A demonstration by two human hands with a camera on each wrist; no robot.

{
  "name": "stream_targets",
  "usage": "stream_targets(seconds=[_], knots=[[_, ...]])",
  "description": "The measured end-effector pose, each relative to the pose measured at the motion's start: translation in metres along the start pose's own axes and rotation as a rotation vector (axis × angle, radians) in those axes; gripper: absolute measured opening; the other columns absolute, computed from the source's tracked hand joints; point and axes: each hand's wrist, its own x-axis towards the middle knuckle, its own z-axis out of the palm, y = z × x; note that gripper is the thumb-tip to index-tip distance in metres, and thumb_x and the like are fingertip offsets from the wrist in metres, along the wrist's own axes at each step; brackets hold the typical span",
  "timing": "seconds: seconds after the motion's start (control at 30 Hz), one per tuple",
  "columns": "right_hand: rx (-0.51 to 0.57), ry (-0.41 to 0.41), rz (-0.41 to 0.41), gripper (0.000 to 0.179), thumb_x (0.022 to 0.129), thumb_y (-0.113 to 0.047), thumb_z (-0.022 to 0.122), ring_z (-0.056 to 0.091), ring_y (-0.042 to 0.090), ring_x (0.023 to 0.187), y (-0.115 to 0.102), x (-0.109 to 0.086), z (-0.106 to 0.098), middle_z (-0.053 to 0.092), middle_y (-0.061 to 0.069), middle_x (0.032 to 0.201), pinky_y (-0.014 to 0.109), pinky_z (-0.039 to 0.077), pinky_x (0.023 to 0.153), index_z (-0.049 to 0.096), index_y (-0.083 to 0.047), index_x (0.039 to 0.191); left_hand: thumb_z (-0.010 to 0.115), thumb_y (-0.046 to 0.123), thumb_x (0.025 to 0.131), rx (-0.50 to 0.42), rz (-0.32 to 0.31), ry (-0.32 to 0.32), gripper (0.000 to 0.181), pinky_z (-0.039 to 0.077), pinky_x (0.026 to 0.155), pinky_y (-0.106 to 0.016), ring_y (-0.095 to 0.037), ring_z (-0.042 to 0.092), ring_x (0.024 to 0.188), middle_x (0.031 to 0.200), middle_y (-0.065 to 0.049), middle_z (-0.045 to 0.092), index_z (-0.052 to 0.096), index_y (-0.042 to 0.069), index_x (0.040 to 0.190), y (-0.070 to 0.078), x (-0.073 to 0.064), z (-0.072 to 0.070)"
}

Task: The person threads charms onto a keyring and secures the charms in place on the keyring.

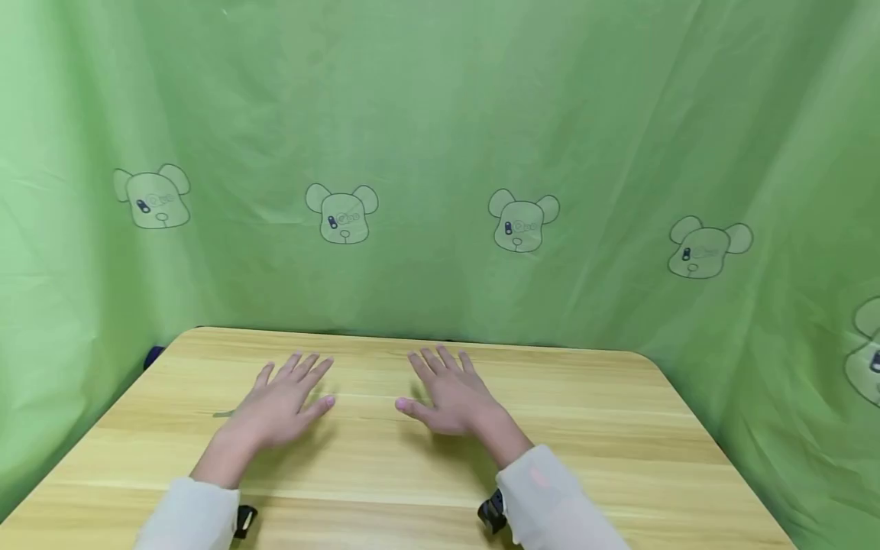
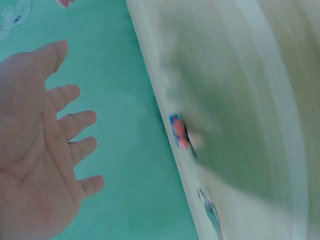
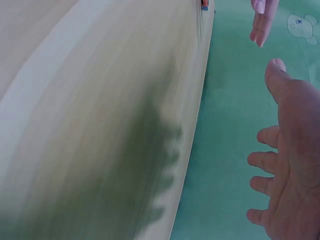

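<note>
My left hand [image 1: 275,412] hovers palm down over the left half of the wooden table, fingers spread and nothing held. Opposite it, my right hand [image 1: 454,397] is held the same way, its thumb pointing toward the left one. Beside the left hand a thin grey-green tip [image 1: 223,414] shows on the tabletop, the rest covered by that hand. From the left wrist, a small red and blue thing [image 2: 179,131] lies on the table with a slim greenish tool [image 2: 211,212] near it, both blurred. The right wrist view catches an orange and blue bit [image 3: 205,5] at its top edge.
The light wood table [image 1: 371,473] has rounded far corners. Behind it and at both sides hangs a green curtain [image 1: 426,114] printed with bear heads. Black wrist devices [image 1: 492,512] sit by the pale sleeves [image 1: 557,496].
</note>
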Motion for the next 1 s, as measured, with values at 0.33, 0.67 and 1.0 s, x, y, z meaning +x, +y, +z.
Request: stream_targets(seconds=[0.33,0.67,1.0], knots=[[-0.014,-0.028,-0.079,0.081,0.102,-0.065,0.045,0.016,0.037,0.155,-0.023,0.023,0.003,0.026,0.010,0.168,0.061,0.013,0.123,0.025,-0.017,0.164,0.054,0.046,0.105,0.046,-0.027,0.001,0.066,0.015,0.114,-0.075,-0.049,0.028,0.148,0.160,-0.023,0.036,0.037,0.011,0.159,-0.037,-0.022,-0.009],[-0.049,-0.064,-0.137,0.076,0.103,-0.056,0.052,0.022,0.033,0.154,-0.051,0.052,0.010,0.029,0.010,0.167,0.056,0.019,0.124,0.027,-0.016,0.163,0.062,0.037,0.102,0.089,-0.053,-0.007,0.062,0.028,0.108,-0.077,-0.052,0.041,0.138,0.151,-0.027,0.046,0.045,0.006,0.153,-0.061,-0.033,-0.012],[-0.103,-0.102,-0.217,0.075,0.103,-0.056,0.053,0.030,0.029,0.151,-0.093,0.082,0.019,0.035,0.007,0.164,0.052,0.026,0.123,0.030,-0.016,0.162,0.072,0.034,0.095,0.107,-0.077,-0.036,0.063,0.036,0.100,-0.075,-0.053,0.050,0.128,0.142,-0.031,0.053,0.053,0.001,0.145,-0.085,-0.042,-0.012]])
